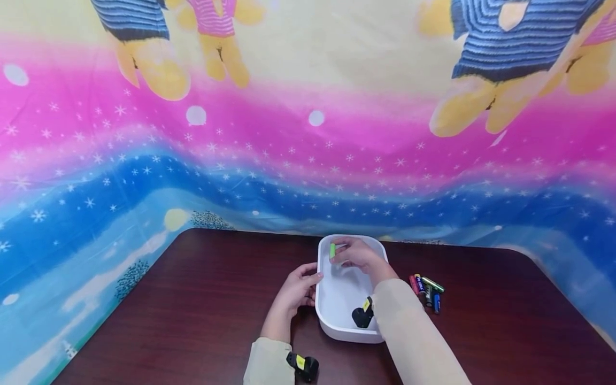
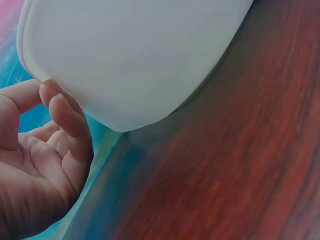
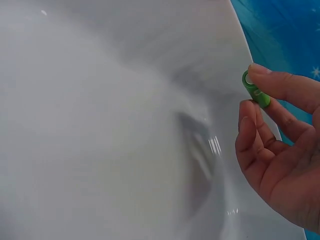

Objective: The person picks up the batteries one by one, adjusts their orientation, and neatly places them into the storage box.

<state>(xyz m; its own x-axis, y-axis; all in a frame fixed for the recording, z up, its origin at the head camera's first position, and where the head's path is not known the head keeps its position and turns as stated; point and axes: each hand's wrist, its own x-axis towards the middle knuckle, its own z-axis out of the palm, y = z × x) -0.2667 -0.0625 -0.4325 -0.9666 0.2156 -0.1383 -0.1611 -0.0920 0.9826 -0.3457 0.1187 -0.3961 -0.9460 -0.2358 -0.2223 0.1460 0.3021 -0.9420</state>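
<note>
A white rounded rectangular plastic tray (image 1: 339, 302) stands on the dark table. My left hand (image 1: 297, 289) holds its left rim between thumb and fingers. The left wrist view shows that hand (image 2: 50, 155) at the outer wall of the tray (image 2: 135, 60). Over the tray's far left part, my right hand (image 1: 358, 254) pinches a small green battery (image 1: 332, 250). Closer up in the right wrist view, thumb and fingers of the hand (image 3: 282, 160) grip the battery (image 3: 256, 91), one end facing the camera. Beneath it the tray's inside (image 3: 100, 125) shows no other battery.
Several loose batteries (image 1: 428, 291) in red, blue, green and dark colours lie in a cluster right of the tray, near my right sleeve (image 1: 409, 321). Behind the brown wooden table (image 1: 207, 299) hangs a patterned cloth (image 1: 289, 176).
</note>
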